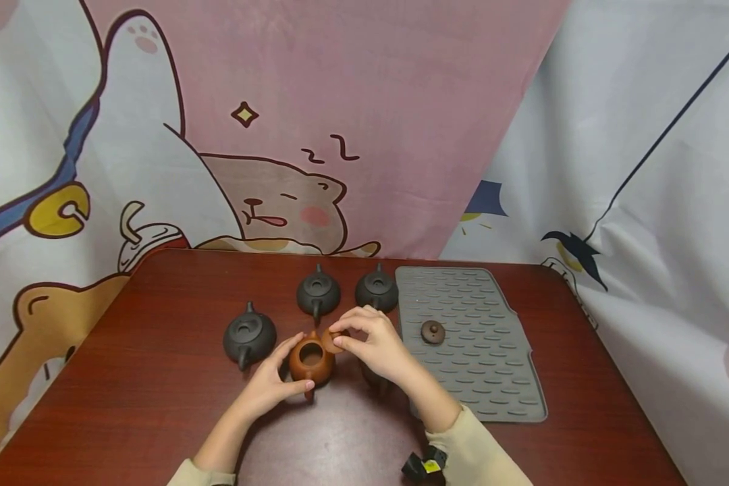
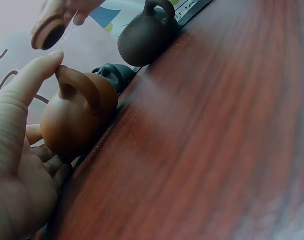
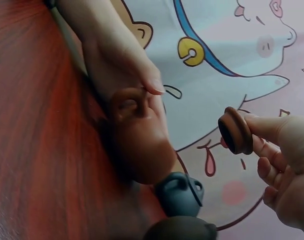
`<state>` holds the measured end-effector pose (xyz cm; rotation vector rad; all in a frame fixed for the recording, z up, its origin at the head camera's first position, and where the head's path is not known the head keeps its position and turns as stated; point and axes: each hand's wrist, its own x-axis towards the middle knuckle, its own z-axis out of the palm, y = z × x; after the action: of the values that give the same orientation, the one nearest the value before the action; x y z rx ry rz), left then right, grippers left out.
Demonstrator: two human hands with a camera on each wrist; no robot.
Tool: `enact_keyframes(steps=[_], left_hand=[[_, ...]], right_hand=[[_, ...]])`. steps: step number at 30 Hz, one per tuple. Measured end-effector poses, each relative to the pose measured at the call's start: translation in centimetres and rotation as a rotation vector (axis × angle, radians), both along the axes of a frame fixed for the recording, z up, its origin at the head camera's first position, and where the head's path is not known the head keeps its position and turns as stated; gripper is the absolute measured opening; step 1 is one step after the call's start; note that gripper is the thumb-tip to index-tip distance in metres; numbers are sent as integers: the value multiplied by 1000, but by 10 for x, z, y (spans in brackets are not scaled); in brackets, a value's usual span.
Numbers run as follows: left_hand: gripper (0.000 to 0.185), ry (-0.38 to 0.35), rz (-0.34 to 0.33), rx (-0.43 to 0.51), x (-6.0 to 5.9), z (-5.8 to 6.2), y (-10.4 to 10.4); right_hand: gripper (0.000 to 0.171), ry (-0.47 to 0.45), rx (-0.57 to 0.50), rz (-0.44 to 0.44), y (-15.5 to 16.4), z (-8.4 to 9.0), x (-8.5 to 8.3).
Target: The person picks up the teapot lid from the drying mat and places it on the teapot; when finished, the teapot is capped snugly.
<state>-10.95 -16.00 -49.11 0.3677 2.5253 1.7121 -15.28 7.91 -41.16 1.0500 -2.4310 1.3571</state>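
Observation:
An orange-brown clay teapot [image 1: 312,371] stands uncovered on the table, its round opening facing up. My left hand [image 1: 273,385] holds it from the left, thumb at the handle and fingers round its side. In the left wrist view the thumb tip meets the top of the teapot's handle [image 2: 81,85]. My right hand [image 1: 376,341] pinches the matching lid [image 3: 235,131] between thumb and fingers, tilted on edge. The lid is raised beside the opening, at its right. Under my right hand a dark brown teapot [image 2: 146,37] is mostly hidden in the head view.
Three dark grey teapots stand around: one at left [image 1: 249,336], one behind [image 1: 318,291] and one at the back right [image 1: 376,290]. A grey ridged mat [image 1: 486,378] lies to the right, with a dark brown lid [image 1: 433,332] on it. A patterned curtain [image 1: 370,81] hangs behind.

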Motion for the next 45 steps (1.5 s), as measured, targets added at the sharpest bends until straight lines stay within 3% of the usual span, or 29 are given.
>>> enact_keyframes(steps=[6,19,35,45], left_hand=[[90,-30,-2,3,0,1,0],[89,2,1,-15,0,-1,0],[85,49,-3,-13,0,-2,0],[87,36,4,-6,0,-1,0]], right_hand=[[17,-13,52,18,-12,-7,0],[17,-47,118,46,-30,-24,-3],[16,-69,120,42,-41,-35,-6],[16,-71,142,33,-43,-41,-8]])
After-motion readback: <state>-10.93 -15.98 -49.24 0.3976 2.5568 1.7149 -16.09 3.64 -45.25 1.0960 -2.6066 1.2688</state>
